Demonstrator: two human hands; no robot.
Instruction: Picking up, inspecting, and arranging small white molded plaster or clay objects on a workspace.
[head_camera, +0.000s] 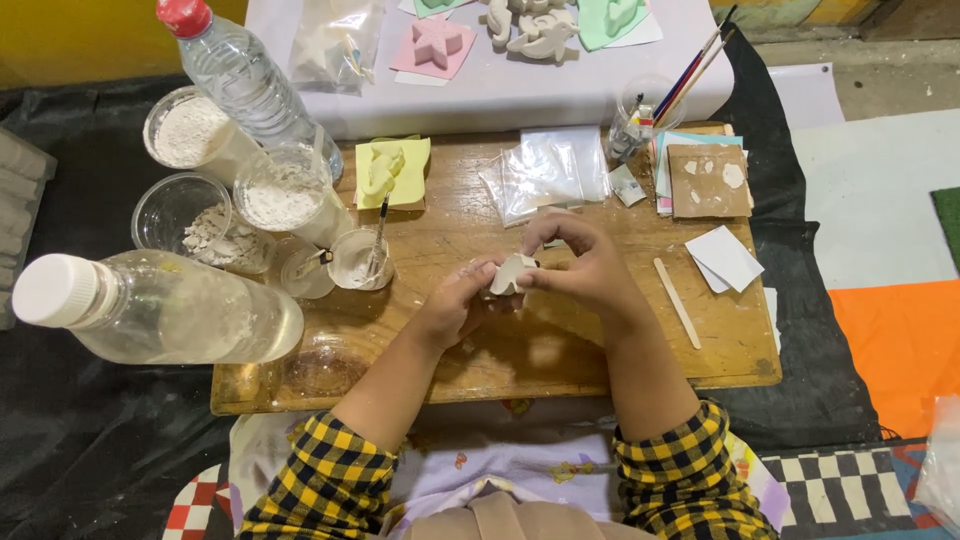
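Observation:
Both my hands meet over the middle of a wooden board (480, 365). Between them is a small white plaster figure (511, 273). My left hand (455, 305) grips its left side with fingers curled. My right hand (580, 268) pinches its right side from above. A small cup of white paste with a stick in it (360, 262) stands just left of my hands. A yellow mould with a pale cast in it (390, 172) lies behind that.
Two clear plastic bottles (160, 310) (245, 80) and tubs of white powder (190, 130) (280, 195) crowd the left side. Plastic bags (550, 170), a cup of brushes (645, 110), card pieces (708, 180), white paper (725, 258) and a wooden stick (678, 302) lie right. More moulds and casts (535, 30) sit behind.

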